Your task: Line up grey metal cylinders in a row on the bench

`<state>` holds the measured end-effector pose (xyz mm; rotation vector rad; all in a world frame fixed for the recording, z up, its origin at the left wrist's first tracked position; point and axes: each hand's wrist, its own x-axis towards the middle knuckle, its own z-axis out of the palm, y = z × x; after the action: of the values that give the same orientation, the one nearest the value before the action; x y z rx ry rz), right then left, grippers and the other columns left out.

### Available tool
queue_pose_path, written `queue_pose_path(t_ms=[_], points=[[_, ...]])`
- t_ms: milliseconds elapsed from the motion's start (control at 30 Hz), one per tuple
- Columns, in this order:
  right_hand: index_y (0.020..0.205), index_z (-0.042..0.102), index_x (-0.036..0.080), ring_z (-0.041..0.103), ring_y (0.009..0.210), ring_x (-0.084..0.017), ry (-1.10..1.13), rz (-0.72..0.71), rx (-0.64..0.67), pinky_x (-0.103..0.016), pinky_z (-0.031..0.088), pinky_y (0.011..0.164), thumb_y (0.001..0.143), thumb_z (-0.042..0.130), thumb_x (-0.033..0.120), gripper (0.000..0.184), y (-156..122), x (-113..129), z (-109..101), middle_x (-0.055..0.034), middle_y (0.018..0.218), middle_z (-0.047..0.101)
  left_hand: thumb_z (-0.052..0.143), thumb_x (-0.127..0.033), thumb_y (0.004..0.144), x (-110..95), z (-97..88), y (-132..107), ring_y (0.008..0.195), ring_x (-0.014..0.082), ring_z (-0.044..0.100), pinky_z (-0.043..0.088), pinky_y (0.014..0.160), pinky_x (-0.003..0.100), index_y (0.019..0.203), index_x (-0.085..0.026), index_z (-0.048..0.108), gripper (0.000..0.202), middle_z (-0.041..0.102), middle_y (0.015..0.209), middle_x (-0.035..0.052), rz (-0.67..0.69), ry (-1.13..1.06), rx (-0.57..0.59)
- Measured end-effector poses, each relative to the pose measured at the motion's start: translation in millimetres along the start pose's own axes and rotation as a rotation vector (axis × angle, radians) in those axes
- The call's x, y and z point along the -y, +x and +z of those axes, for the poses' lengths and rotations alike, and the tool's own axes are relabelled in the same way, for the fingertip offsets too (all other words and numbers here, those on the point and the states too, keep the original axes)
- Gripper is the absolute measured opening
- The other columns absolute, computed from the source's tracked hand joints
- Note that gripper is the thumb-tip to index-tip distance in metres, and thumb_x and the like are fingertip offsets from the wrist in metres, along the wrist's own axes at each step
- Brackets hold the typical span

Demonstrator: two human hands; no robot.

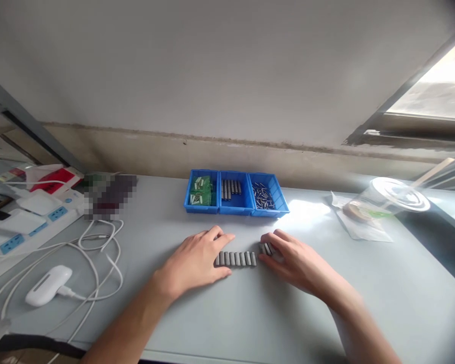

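Left hand: the left hand (197, 260) is lying palm down on the tabletop (250, 313), fingers loosely spread and holding nothing, its fingertips touching the left end of the row of bars (235, 259).
Right hand: the right hand (290, 258) is resting opposite, fingers curled narrowly over a small cluster of bars (266, 248) just beside the row's right end.
Row of bars: short, grey, metallic-looking rectangular pieces are lying side by side in a straight line between the two hands.
Bins: three shallow blue plastic bins (235, 208) are standing in a line just behind the hands; the left one is holding green pieces (200, 191), the middle one more grey bars (231, 188), the right one a loose heap of small pins (263, 196).
Left side: a white power strip (30, 230), looping white cables (98, 253) and a rounded white gadget (48, 285) are lying well apart from the row.
Right side: a clear plastic cup with a lid (387, 202) is lying tilted on a clear bag.
Surface: the tabletop is showing smooth, pale grey and matt.
Room: a plain grey wall is rising behind the tabletop; bright daylight is coming through a window (436, 91) at the upper right.
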<state>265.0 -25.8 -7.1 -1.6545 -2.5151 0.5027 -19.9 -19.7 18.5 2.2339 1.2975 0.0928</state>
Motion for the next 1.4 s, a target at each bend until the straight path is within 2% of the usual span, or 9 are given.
queue_pose_path(t_ms=[200,367,500,633,733,833,1200,1400], points=[[0.11,0.059,0.028,0.065,0.078,-0.019,0.008,0.003,0.024,-0.032,0.05,0.063,0.1,0.064,0.032,0.013,-3,10,-1,-0.001,0.097,0.063,0.072,-0.037,0.088,-1,2.3,0,0.108,0.029,0.069,0.058,0.091,0.044,0.146,-0.032,0.053,0.061,0.061,0.129,0.0025,0.017,0.011,-0.006],[0.117,0.061,0.03,0.068,0.083,-0.021,0.043,-0.009,0.027,-0.033,0.052,0.064,0.095,0.07,0.031,0.024,-6,12,0,-0.0011,0.098,0.066,0.075,-0.037,0.087,-2,4.4,2,0.104,0.0277,0.069,0.057,0.088,0.04,0.144,-0.032,0.055,0.06,0.061,0.128,0.0033,0.031,0.012,-0.006],[0.12,0.062,0.032,0.068,0.088,-0.022,0.045,-0.036,0.037,-0.032,0.051,0.065,0.097,0.067,0.028,0.024,-8,10,0,-0.0017,0.097,0.066,0.074,-0.035,0.088,-3,4.3,1,0.103,0.0274,0.07,0.056,0.088,0.039,0.141,-0.033,0.057,0.056,0.061,0.127,0.0027,0.027,0.013,-0.004],[0.115,0.063,0.03,0.067,0.088,-0.022,0.045,-0.039,0.045,-0.033,0.051,0.066,0.098,0.064,0.026,0.017,-7,11,0,-0.0021,0.095,0.065,0.073,-0.035,0.09,-3,3.3,1,0.097,0.0258,0.07,0.056,0.082,0.038,0.133,-0.034,0.06,0.045,0.061,0.125,0.0012,0.026,0.029,0.004],[0.111,0.062,0.03,0.065,0.086,-0.022,0.037,-0.024,0.07,-0.034,0.051,0.067,0.098,0.064,0.027,0.013,-6,14,-2,-0.0014,0.095,0.065,0.071,-0.035,0.091,-4,3.3,1,0.091,0.024,0.07,0.055,0.078,0.037,0.12,-0.031,0.064,0.03,0.062,0.121,0.0,0.025,0.041,0.01],[0.11,0.061,0.029,0.065,0.084,-0.022,0.022,-0.012,0.076,-0.034,0.051,0.067,0.097,0.066,0.028,0.015,-5,16,-2,-0.0013,0.095,0.065,0.069,-0.036,0.093,-5,4.8,2,0.089,0.0231,0.069,0.054,0.075,0.036,0.11,-0.028,0.065,0.019,0.062,0.115,-0.0005,0.019,0.047,0.007],[0.1,0.058,0.026,0.064,0.074,-0.02,-0.023,-0.024,-0.025,-0.032,0.048,0.06,0.095,0.069,0.031,0.013,-5,20,2,0.0,0.088,0.067,0.066,-0.034,0.096,-6,7.2,4,0.09,0.023,0.07,0.054,0.076,0.036,0.111,-0.028,0.065,0.016,0.062,0.115,0.0002,0.029,0.074,0.005],[0.103,0.058,0.026,0.066,0.077,-0.021,-0.03,-0.015,-0.004,-0.034,0.049,0.062,0.096,0.067,0.03,0.012,-3,22,2,-0.0004,0.089,0.067,0.066,-0.033,0.096,-7,7.3,3,0.091,0.0235,0.07,0.055,0.078,0.037,0.114,-0.028,0.065,0.019,0.062,0.115,0.0008,0.031,0.07,0.001]])
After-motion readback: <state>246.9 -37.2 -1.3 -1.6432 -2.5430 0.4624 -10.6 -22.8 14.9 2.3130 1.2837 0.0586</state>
